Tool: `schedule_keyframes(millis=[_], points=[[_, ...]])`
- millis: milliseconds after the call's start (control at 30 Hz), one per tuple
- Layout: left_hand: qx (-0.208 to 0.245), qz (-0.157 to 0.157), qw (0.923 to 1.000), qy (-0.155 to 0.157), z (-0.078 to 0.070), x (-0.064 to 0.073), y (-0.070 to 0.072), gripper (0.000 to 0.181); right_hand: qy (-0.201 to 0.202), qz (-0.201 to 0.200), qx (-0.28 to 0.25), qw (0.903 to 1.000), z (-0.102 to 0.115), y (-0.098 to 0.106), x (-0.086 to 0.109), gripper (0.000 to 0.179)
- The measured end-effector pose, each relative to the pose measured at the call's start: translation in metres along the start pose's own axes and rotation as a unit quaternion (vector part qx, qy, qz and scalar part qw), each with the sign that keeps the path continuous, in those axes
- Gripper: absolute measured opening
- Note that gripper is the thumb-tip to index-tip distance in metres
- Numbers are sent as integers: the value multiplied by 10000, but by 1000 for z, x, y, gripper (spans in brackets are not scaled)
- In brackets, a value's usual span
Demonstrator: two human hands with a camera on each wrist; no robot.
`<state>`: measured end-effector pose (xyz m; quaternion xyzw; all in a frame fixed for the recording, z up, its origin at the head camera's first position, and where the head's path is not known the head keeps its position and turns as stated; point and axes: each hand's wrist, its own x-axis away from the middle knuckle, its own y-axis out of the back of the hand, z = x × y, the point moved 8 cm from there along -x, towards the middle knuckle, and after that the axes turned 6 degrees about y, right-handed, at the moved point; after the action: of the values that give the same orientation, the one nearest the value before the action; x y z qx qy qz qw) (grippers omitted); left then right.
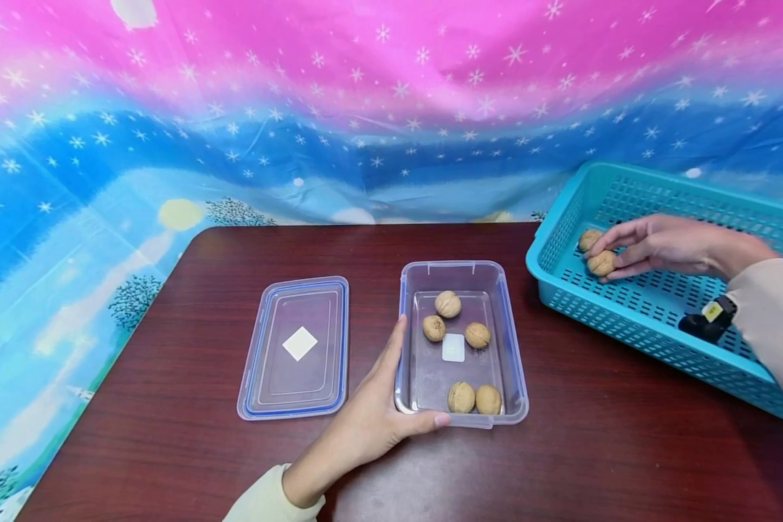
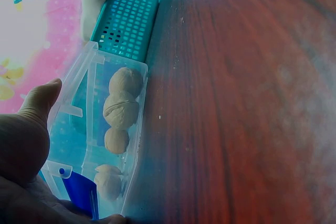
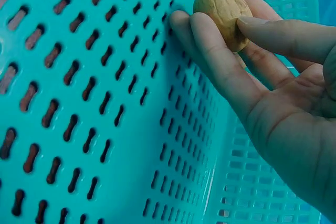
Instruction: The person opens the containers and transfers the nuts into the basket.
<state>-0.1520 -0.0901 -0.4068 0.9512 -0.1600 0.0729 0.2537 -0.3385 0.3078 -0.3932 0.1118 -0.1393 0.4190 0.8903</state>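
Observation:
My right hand (image 1: 665, 246) is inside the teal basket (image 1: 564, 203), pinching a walnut (image 3: 221, 17) between thumb and fingertips. Right beside it, a second walnut (image 1: 589, 239) lies near the basket's left end. My left hand (image 1: 372, 413) rests against the near left corner of a clear plastic box (image 1: 515, 348), thumb laid along the front rim and straight fingers along the left wall. Several walnuts (image 1: 477, 335) lie on the bottom of this box, two of them side by side at its near end.
To the left of the box, its clear lid (image 1: 300, 384) with a blue seal lies flat on the dark red table (image 1: 189, 348). A printed cloth (image 1: 365, 109) hangs behind the table's far edge. The basket's raised walls stand at the right.

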Motion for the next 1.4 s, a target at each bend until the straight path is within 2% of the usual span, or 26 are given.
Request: schedule_keyframes(millis=[600, 900, 1133, 1400], points=[[-49, 0, 10000, 9, 1, 0, 0, 130, -405, -277, 194, 9986, -5, -1, -1, 41], [-59, -14, 10000, 33, 1, 0, 0, 130, -430, -268, 143, 9986, -5, -1, -1, 44], [-78, -22, 10000, 37, 1, 0, 0, 129, -567, -502, 281, 9967, -5, 3, 1, 43], [-69, -25, 10000, 15, 0, 0, 0, 130, -480, -412, 273, 9976, -3, 5, 4, 45]])
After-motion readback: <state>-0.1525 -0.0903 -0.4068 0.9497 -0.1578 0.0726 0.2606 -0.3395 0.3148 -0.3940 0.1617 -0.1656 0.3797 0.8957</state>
